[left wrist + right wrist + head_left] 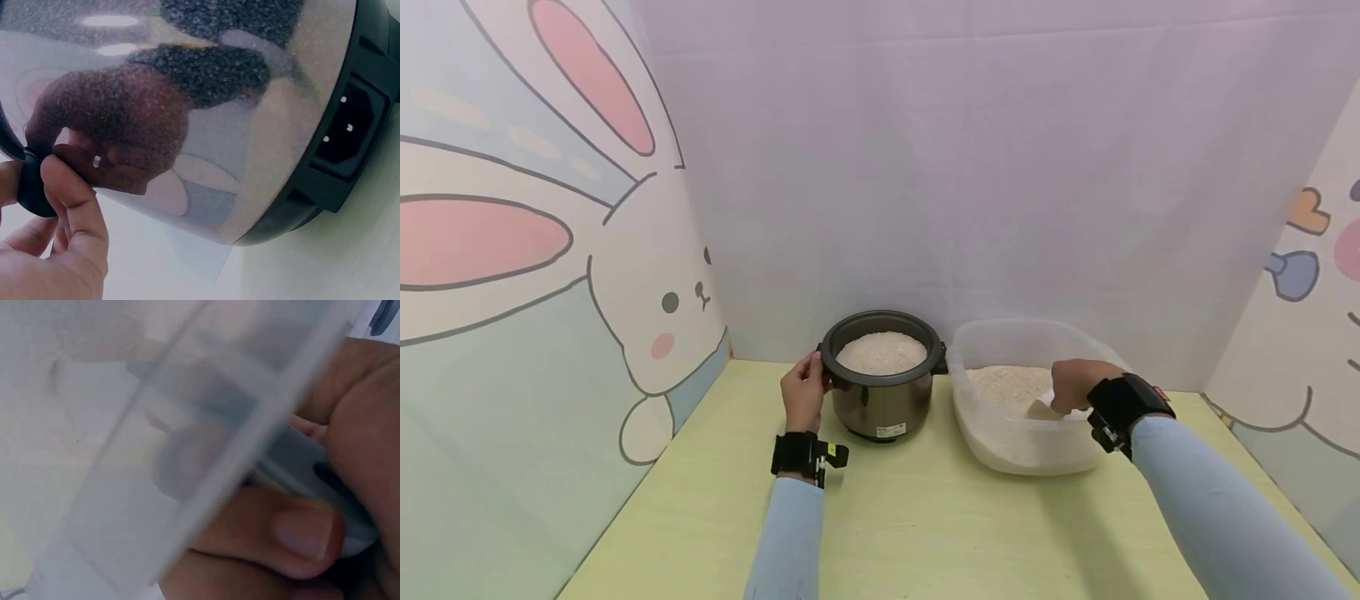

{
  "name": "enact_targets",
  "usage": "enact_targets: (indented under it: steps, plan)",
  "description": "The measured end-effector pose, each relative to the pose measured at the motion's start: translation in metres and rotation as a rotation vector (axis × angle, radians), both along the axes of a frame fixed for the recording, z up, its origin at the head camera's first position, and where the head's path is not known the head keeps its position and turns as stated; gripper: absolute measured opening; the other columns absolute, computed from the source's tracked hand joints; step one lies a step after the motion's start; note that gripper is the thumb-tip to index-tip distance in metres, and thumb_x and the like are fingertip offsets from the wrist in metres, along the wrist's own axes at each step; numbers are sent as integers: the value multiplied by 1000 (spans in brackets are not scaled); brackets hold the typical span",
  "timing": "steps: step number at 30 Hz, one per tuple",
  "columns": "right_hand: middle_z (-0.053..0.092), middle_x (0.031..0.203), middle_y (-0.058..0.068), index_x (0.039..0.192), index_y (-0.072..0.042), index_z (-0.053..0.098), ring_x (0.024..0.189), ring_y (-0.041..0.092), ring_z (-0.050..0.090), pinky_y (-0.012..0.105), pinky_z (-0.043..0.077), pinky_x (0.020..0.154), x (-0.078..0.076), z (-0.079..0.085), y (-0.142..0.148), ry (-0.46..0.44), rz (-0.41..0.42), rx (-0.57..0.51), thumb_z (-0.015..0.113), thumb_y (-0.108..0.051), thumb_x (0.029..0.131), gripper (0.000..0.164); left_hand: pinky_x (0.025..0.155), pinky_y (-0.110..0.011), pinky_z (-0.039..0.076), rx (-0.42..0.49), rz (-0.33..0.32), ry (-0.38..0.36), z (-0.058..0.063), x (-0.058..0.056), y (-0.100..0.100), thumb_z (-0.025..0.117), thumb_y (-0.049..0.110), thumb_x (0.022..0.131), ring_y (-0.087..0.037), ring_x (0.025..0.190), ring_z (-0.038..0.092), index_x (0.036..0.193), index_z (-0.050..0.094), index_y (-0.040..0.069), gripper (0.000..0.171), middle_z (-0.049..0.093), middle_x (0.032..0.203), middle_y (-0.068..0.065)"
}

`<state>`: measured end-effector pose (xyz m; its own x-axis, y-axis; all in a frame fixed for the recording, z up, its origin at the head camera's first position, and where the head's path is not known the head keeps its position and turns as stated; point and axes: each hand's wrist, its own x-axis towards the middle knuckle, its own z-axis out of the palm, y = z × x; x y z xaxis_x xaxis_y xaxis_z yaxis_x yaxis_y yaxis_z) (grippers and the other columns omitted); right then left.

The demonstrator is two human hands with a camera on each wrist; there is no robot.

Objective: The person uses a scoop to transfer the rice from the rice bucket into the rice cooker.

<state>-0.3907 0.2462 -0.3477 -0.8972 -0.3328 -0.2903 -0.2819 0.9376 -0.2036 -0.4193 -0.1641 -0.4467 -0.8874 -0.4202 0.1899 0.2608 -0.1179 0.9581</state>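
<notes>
A dark rice cooker [880, 408] stands lidless at the back, with white rice [882, 353] heaped inside. My left hand [803, 396] pinches its small black side handle [37, 187] between thumb and fingers. To the right, a translucent plastic tub [1030, 454] holds loose rice [1006, 383]. Inside its front right part, my right hand [1077, 385] grips a pale scoop [1047, 400] by the handle, tilted down at the rice. In the right wrist view, fingers curl round the scoop's handle [300, 459], and the tub wall covers much of the scoop.
Both vessels rest on a pale yellow-green table [917, 517] near a plain backdrop [880, 167]. Panels with cartoon rabbits [647, 292] close off the left and right sides. The cooker's power inlet [350, 125] shows low on its body.
</notes>
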Motion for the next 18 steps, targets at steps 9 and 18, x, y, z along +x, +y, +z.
enact_targets:
  steps: [9,18]
  plan:
    - [22,45,-8,47,-20,29,44,10,14,25,15,45,4,5,-11,-69,39,-93,49,-2,79,42,63,-27,55,-8,5,5,0,0,0,56,34,87,-20,74,62,113,63,12,34,57,94,-12]
    - [22,45,-8,48,-17,32,42,11,14,24,16,41,4,2,-24,-121,27,-169,52,-8,83,41,67,-33,55,7,-24,15,11,13,3,55,26,90,-21,74,62,113,62,8,31,58,93,-13]
